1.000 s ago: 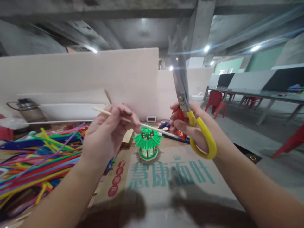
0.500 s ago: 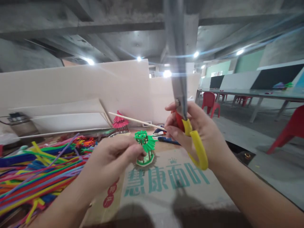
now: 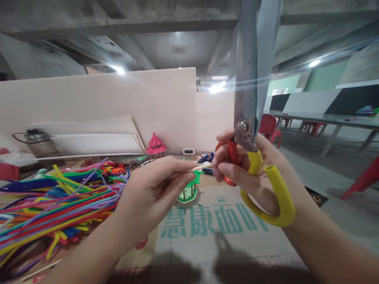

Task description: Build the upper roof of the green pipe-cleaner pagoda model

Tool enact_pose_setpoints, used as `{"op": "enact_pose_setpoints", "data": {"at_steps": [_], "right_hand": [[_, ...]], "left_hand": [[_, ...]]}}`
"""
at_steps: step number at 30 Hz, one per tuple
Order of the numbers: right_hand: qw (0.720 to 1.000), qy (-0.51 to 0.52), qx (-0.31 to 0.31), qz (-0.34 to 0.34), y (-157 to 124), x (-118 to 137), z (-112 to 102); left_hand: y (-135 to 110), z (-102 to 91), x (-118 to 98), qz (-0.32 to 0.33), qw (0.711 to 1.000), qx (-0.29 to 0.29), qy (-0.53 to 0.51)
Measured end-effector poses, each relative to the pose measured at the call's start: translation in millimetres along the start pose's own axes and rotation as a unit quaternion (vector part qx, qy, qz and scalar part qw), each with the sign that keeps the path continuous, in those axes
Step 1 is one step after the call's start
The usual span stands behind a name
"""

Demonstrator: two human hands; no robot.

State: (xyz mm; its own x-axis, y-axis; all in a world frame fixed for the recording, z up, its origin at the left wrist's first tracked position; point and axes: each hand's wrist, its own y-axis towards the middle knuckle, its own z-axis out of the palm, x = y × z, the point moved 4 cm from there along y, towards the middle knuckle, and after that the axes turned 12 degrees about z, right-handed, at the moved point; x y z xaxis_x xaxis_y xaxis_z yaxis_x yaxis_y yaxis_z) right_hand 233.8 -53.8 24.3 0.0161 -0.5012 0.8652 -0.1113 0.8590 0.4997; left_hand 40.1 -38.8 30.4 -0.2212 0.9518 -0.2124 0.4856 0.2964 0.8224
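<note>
My left hand (image 3: 156,187) is closed, pinching a thin pale wooden stick (image 3: 201,167) between thumb and fingers. The stick's other end meets the fingertips of my right hand (image 3: 251,169). That hand is wrapped round a pair of scissors (image 3: 244,132) with one red and one yellow handle; the large blades point upward, slightly apart. Behind my left fingertips stands a small green model pavilion (image 3: 188,193) with brown posts, its top partly hidden. It rests on a flat cardboard sheet (image 3: 207,248) with teal printed characters.
To the left lies a heap of colourful fuzzy craft stems (image 3: 74,201). A pink model pavilion (image 3: 156,146) and a small white digital device (image 3: 188,151) stand by the white partition (image 3: 118,98). Red chairs (image 3: 268,126) and a long table (image 3: 322,115) are at right.
My left hand has moved right and taken hold of the stick, which my right hand alone held before. The scissors have shifted right in view, their blades a little further apart.
</note>
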Motion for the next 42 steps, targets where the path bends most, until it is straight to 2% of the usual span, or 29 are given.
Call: {"op": "enact_pose_setpoints", "data": {"at_steps": [3, 8, 13, 20, 25, 30, 33, 36, 39, 42], "right_hand": [[1.0, -0.001, 0.015, 0.01, -0.6, 0.4, 0.4], [0.998, -0.02, 0.052, -0.01, -2.5, -2.9, 5.3], [0.998, -0.054, 0.013, 0.011, 2.4, -4.8, 3.5], [0.998, -0.061, 0.016, 0.031, 2.8, -7.0, 6.5], [0.993, -0.089, 0.063, 0.053, 8.2, -16.5, 4.8], [0.98, -0.169, 0.094, 0.048, 10.9, -17.2, 1.1], [0.972, -0.202, 0.107, 0.047, 10.0, -19.6, 4.1], [0.976, -0.171, 0.128, 0.039, 9.0, -22.6, 9.5], [0.979, -0.152, 0.133, 0.035, 8.4, -24.6, 12.2], [0.977, -0.164, 0.123, 0.054, 8.3, -27.1, 11.4]], "left_hand": [[-0.5, -1.3, -2.7, -0.033, 0.999, -0.015, -0.04], [0.3, -1.4, -0.8, -0.021, 0.997, -0.03, -0.07], [-1.9, -3.5, -0.6, -0.042, 0.997, -0.018, -0.055], [-0.5, 2.2, 1.4, -0.081, 0.988, 0.007, -0.129], [-4.0, 4.1, 8.2, -0.134, 0.978, 0.003, -0.158], [-5.5, 1.6, 9.9, -0.143, 0.968, -0.025, -0.204], [-5.1, -5.1, 11.0, -0.135, 0.972, -0.06, -0.184], [-4.2, -13.1, 10.5, -0.114, 0.984, -0.08, -0.107], [-2.7, -19.2, 5.5, -0.061, 0.995, -0.078, 0.009], [-2.3, -21.8, -0.3, 0.0, 0.993, -0.075, 0.094]]}}
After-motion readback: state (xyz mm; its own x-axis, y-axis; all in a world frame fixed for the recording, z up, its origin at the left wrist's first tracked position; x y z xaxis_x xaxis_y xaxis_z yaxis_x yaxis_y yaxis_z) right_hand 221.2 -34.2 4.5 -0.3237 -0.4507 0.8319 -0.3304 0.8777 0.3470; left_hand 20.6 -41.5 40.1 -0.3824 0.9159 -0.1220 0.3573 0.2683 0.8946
